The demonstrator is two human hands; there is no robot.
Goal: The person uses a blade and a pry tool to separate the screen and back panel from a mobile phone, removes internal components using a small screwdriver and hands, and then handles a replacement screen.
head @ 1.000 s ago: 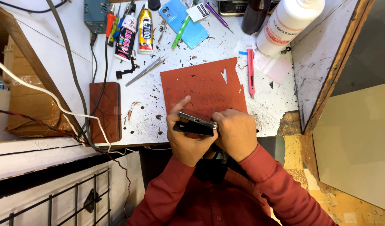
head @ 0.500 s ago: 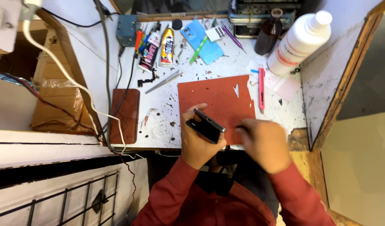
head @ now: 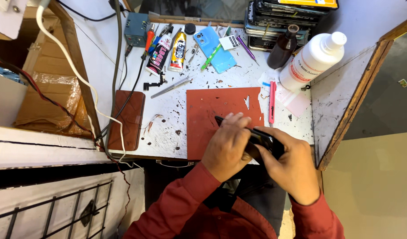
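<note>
A black phone (head: 260, 138) is gripped between both hands above the near edge of a red-brown work mat (head: 212, 110). My left hand (head: 228, 146) covers the phone's left half, fingers laid over its top. At the phone's right end, my right hand (head: 292, 166) wraps around it. Only a strip of the phone shows between the hands. The mat lies on a stained white bench (head: 168, 115).
Behind the mat lie a pink knife (head: 272, 101), metal tweezers (head: 172, 86), two glue tubes (head: 168, 53) and a light blue phone (head: 214, 48). A white bottle (head: 312, 59), a brown bottle (head: 283, 48) and stacked phones (head: 287, 17) stand far right. A brown wallet case (head: 127, 119) lies left.
Both hands and the phone have shifted right along the mat's near edge. My right hand, apart half a second ago, now grips the phone's right end. The camera view has also shifted.
</note>
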